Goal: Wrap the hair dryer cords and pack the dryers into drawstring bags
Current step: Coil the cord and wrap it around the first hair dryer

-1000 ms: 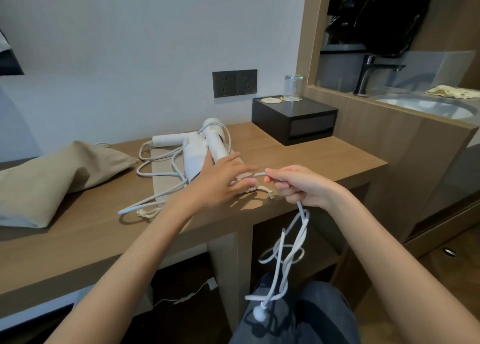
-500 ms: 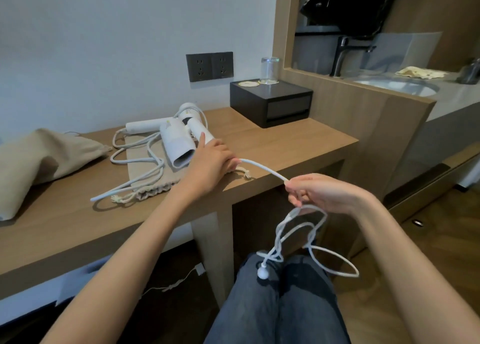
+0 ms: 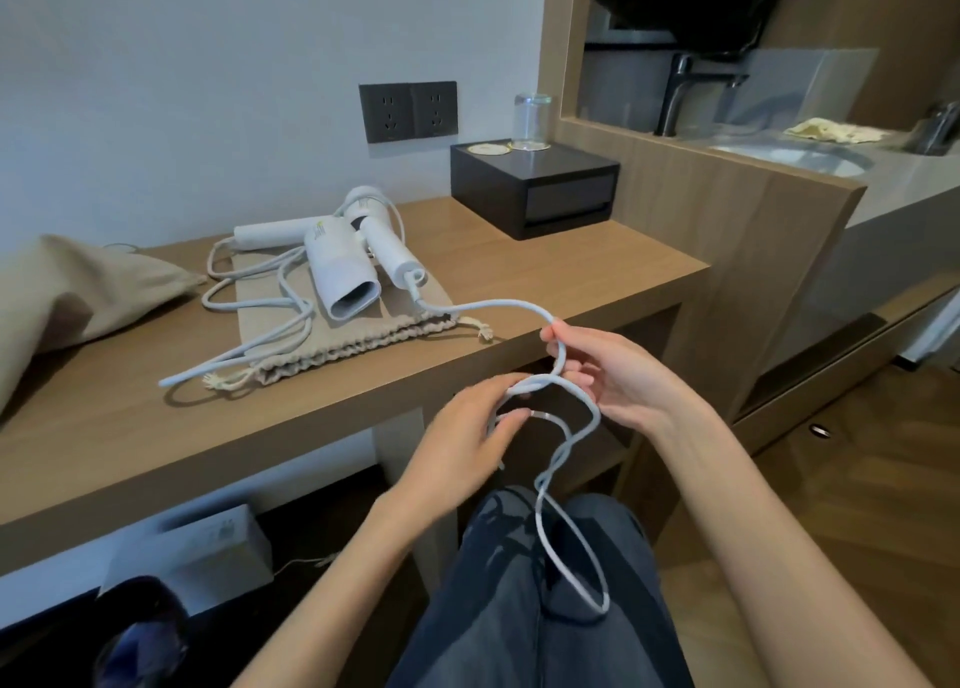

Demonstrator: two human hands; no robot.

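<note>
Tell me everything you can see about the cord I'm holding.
The cord is white, smooth and rubbery-looking. It leaves the handle of the right-side dryer, arcs off the desk edge to the right hand, which pinches it, loops to the left hand, which holds it too, then hangs in loose loops over the lap. Its plug is not visible.

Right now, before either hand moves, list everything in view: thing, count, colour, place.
hair dryers: two, white, on the flat bag
held cord: one, white, from a dryer handle to both hands
loose cord: one, white, looped on desk
flat bag: one, beige, on desk
stuffed bag: one, beige, desk's left end
box: one, black, back of desk
glass: one, clear, on box
socket: one, dark, wall
desk: one, wooden
left hand: grips held cord loops
right hand: pinches held cord
</note>
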